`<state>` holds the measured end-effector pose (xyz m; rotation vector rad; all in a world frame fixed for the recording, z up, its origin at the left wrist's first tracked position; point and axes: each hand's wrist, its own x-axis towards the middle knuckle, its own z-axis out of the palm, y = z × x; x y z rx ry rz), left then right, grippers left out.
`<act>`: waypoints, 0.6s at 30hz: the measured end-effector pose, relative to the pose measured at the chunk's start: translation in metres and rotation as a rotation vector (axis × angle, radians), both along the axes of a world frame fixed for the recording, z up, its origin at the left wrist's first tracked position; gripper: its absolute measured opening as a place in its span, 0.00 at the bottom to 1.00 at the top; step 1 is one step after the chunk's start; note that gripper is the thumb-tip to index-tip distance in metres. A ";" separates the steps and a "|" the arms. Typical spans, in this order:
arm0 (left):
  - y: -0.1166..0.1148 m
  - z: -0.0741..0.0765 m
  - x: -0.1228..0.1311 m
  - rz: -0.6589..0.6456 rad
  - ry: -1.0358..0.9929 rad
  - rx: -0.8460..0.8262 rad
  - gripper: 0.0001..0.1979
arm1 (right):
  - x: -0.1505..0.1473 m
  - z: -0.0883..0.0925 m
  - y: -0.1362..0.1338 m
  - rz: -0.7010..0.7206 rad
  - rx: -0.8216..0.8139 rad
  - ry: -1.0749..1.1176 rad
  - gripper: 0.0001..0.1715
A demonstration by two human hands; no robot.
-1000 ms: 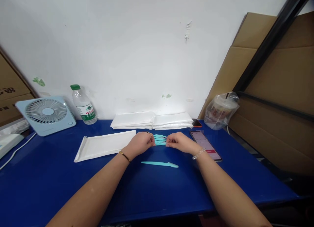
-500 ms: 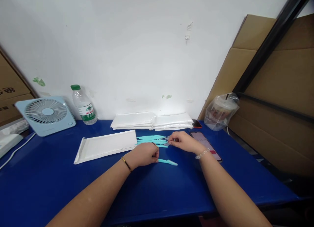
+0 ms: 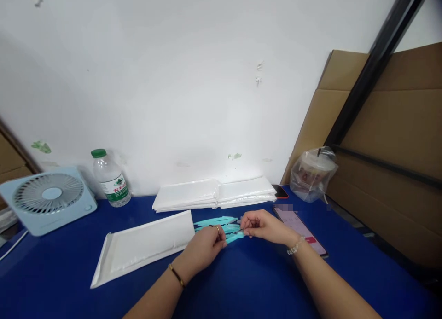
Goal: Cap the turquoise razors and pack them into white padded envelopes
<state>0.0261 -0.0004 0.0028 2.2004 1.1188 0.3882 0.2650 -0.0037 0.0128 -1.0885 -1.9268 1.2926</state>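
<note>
Several teal eyebrow razors (image 3: 226, 219) lie side by side in a loose bunch on the blue table (image 3: 265, 277). My left hand (image 3: 206, 246) covers part of the bunch and pinches one razor (image 3: 235, 237) at its near side, pointing right. At the blade ends on the right, my right hand (image 3: 257, 226) has its thumb and fingers pressed together; what lies between them is hidden. A white padded envelope (image 3: 148, 245) lies flat left of the razors, its right end beside their handles.
Stacked white envelopes (image 3: 186, 194) rest against the wall. A phone (image 3: 300, 229) lies by my right wrist, with a darker phone (image 3: 281, 191) behind it. A bagged drink cup (image 3: 312, 176) stands at right; a water bottle (image 3: 112, 181) and blue fan (image 3: 51, 199) are at left.
My left hand has brought its razor from the table nearer me up against the bunch. My right hand stays at the blade ends. The view has tilted up, so things appear lower.
</note>
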 end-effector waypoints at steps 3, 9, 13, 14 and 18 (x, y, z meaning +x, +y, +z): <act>0.001 -0.007 0.003 0.004 -0.102 -0.073 0.07 | 0.011 0.003 0.003 -0.024 -0.031 0.056 0.10; 0.001 -0.014 0.011 0.006 -0.281 -0.260 0.06 | 0.042 0.005 0.012 -0.342 0.070 0.246 0.11; -0.007 -0.010 0.019 -0.051 -0.351 -0.171 0.15 | 0.041 0.002 0.014 -0.447 0.011 0.428 0.13; -0.009 -0.009 0.020 -0.044 -0.353 -0.157 0.19 | 0.039 0.002 0.013 -0.447 -0.017 0.462 0.14; -0.007 -0.010 0.019 0.027 -0.330 -0.175 0.19 | 0.026 0.006 0.009 -0.466 -0.094 0.570 0.14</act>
